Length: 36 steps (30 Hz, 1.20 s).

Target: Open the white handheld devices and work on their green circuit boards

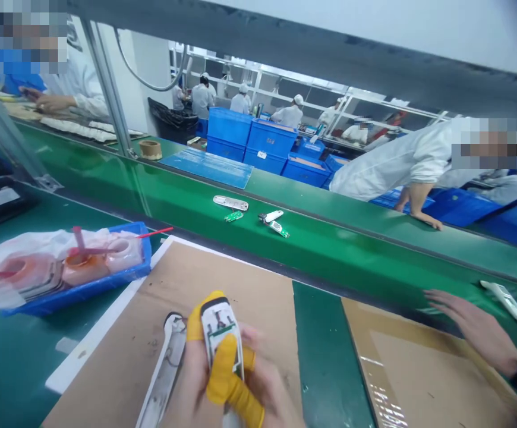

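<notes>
**Casing in my left hand, at 6 o'clock**
My left hand (223, 374), in yellow finger cots (227, 374), grips a white plastic casing (220, 333) there. My right hand (476, 331) is open wide at 4 o'clock. A second casing (166, 371) lies just beside on brown cardboard (240, 285).

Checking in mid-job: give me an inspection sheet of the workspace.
Surface: green bench with cardboard sheet under the work.
Job's things: white casing with circuit board showing; second open casing on the cardboard.
Clutter: blue tray of bagged parts with red sticks; loose boards and casings on the green belt.
Hands: hand in yellow finger cots grips the white casing; bare hand at right, beside a white part, owner unclear.
Cables: nothing seen on the bench; grey hose overhead.
Surroundings: workers in white coats, stacked blue crates.
</notes>
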Each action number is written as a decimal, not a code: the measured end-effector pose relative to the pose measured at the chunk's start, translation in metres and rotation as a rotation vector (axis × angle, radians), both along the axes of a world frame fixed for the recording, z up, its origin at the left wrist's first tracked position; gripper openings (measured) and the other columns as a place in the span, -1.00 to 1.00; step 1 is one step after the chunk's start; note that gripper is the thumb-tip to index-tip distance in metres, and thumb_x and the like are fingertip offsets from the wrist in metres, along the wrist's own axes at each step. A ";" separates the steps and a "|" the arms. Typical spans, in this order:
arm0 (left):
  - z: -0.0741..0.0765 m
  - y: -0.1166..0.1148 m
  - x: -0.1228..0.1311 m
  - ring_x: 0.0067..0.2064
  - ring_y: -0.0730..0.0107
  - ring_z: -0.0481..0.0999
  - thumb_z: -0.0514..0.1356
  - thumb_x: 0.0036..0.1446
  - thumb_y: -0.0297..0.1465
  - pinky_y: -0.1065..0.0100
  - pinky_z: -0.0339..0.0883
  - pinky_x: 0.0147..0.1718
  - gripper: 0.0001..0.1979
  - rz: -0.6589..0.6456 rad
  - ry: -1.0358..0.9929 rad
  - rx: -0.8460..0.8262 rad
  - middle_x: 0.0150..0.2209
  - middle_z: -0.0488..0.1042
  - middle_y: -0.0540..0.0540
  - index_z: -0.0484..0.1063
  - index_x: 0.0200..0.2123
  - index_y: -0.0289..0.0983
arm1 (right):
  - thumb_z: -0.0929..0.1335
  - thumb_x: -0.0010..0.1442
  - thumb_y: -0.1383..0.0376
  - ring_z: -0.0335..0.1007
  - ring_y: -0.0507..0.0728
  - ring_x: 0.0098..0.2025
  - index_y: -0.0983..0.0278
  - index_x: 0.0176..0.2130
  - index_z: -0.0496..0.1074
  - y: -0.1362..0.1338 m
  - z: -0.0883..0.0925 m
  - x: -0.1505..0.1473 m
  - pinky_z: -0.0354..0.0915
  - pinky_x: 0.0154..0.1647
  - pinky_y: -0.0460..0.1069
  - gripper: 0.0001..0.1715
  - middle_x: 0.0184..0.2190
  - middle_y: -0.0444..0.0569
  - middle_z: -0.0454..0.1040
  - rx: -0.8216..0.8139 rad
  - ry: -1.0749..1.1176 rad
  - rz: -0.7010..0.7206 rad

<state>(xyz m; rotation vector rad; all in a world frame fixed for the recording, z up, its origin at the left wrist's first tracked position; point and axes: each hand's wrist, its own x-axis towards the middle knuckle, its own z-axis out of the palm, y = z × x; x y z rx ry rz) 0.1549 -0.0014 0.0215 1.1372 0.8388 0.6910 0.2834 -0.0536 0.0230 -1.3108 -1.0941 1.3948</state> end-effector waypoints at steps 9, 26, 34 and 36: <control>-0.023 0.164 0.103 0.30 0.08 0.16 -0.05 0.29 -0.33 0.04 0.17 0.19 -0.47 -0.164 0.675 0.910 0.26 0.17 -0.47 -0.01 0.24 -0.48 | 0.35 0.26 0.19 0.42 0.06 -0.28 0.34 -0.10 0.38 0.109 -0.026 0.220 0.40 -0.25 0.02 -0.71 -0.23 -0.06 0.45 -0.143 -0.595 -0.523; -0.055 0.333 0.233 -0.15 0.28 0.52 0.15 0.23 -0.32 0.13 0.46 -0.18 -0.70 -0.279 1.189 1.436 -0.09 0.47 -0.13 0.36 0.00 -0.30 | 0.35 0.25 0.23 0.23 0.26 0.15 0.24 0.14 0.26 0.199 -0.025 0.294 0.23 0.12 0.27 -0.52 0.18 0.06 0.23 -0.046 -1.494 -0.212; -0.021 0.231 0.148 -0.34 0.37 0.55 0.03 0.26 -0.50 0.32 0.47 -0.38 -0.78 -0.219 1.408 1.266 -0.16 0.49 -0.21 0.38 -0.07 -0.42 | 0.33 0.28 0.22 0.34 0.20 0.02 0.29 0.03 0.34 0.216 -0.016 0.250 0.32 0.03 0.20 -0.65 0.03 0.05 0.36 0.085 -1.353 -0.222; -0.017 0.202 0.109 -0.39 0.26 0.59 -0.13 0.20 -0.63 0.31 0.43 -0.46 -0.66 -0.233 1.436 1.186 -0.24 0.50 -0.33 0.40 -0.13 -0.54 | 0.32 0.28 0.24 0.32 0.21 0.06 0.27 0.07 0.31 0.198 -0.003 0.241 0.30 0.06 0.22 -0.63 0.06 0.06 0.34 0.167 -1.215 -0.271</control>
